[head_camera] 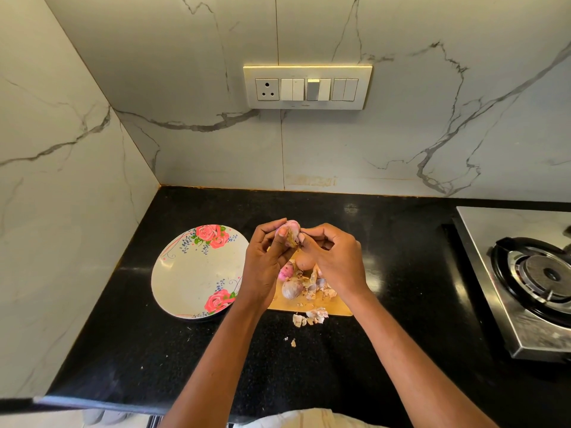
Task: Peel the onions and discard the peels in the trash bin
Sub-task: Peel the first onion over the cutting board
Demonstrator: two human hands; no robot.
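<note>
Onion peels (310, 316) lie scattered at the near edge of my wooden cutting board (340, 308), a few flakes spilling onto the black countertop (123, 319) in front of it. On the board, under my wrists, sit three more onions: a purplish one (291, 289) nearest me, a pink one (286, 270) just behind it, a tan one (304, 261) beside that. Above the board I hold a small pink onion (292, 227) raised in both hands; my left hand (265, 257) grips it with fingers curled round its far side and thumb on the near side, while my right hand (333, 256) pinches a dry strip of skin at its root end. To the left of the board rests a white plate with red roses (185, 273). A steel gas stove (525, 273) stands well to the right. On the marble-patterned wall behind, a switch panel (307, 87) with one socket
</note>
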